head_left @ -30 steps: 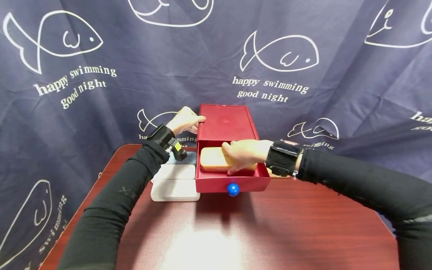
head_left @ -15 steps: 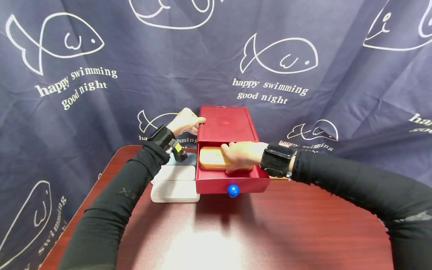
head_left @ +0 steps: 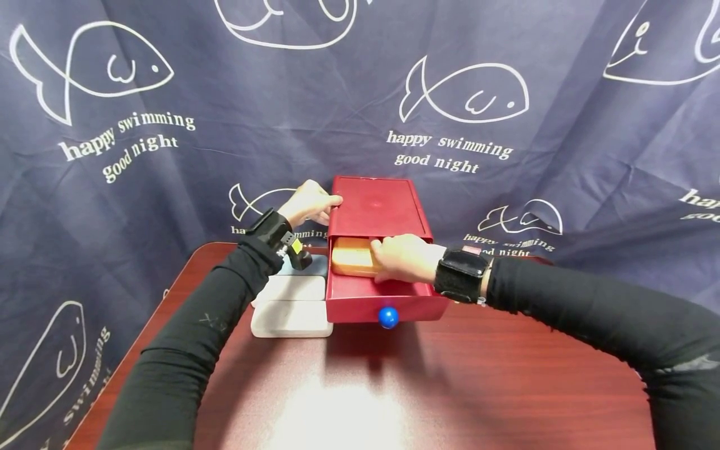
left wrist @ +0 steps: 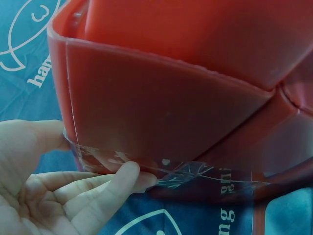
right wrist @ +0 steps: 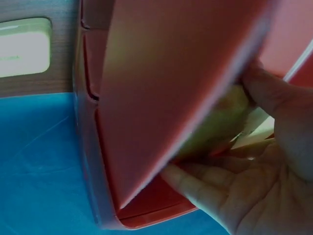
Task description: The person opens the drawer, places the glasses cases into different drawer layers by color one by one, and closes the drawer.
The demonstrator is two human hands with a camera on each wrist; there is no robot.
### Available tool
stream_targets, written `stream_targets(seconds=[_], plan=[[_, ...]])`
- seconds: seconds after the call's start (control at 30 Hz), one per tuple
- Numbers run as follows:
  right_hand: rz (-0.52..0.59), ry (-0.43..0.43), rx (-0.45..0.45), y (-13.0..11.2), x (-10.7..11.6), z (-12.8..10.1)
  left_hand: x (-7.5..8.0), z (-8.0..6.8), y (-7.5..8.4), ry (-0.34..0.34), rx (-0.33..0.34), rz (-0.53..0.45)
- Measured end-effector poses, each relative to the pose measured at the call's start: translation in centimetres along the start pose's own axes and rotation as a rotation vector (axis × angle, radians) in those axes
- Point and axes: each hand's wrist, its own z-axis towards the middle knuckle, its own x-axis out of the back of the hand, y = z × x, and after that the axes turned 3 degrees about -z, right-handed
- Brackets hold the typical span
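Gripping yellow case (head_left: 352, 257), right hand (head_left: 406, 257) hiding part

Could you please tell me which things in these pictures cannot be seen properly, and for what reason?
Right end of the orange-yellow case: head view, covered by the right hand.
Back of the drawer: head view, hidden under the top of the red box.
Part of the light blue case: head view, behind the black wrist device.
One end of the pale case: right wrist view, cut off by the left edge; its marking is too faint to read.
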Motion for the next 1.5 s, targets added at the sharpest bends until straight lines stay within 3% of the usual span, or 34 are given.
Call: stream_targets(seconds=[0.17,0.37,0.47,0.6,0.83,0.93,1.27,1.5], plan=[[-0.005,0.079,0.005,0.1,-0.6,-0.6,-0.1,0.0,-0.2,-0.002,-0.009,0.007],[-0.094,0.304,0.08,0.5,-1.3,-2.2,-0.2,0.1,-0.4,-0.008,-0.011,0.01],[-0.123,0.354,0.132,0.9,-0.9,-2.8,-0.2,0.2,-0.4,-0.008,-0.011,0.006],[-0.077,0.261,0.174,1.9,0.8,-3.1,-0.2,0.4,-0.4,-0.009,-0.004,-0.005],[0.191,-0.004,0.255,4.6,3.9,-3.0,-0.2,0.4,-0.3,-0.013,0.011,-0.008],[0.285,-0.057,0.259,6.0,4.7,-3.1,-0.2,0.3,-0.2,-0.013,0.007,-0.006],[0.487,-0.056,0.177,11.0,6.1,-5.4,0.1,0.3,-0.3,-0.019,-0.025,0.006],[0.525,0.03,0.061,14.6,3.4,-7.2,0.2,0.2,-0.2,-0.012,-0.021,0.012]])
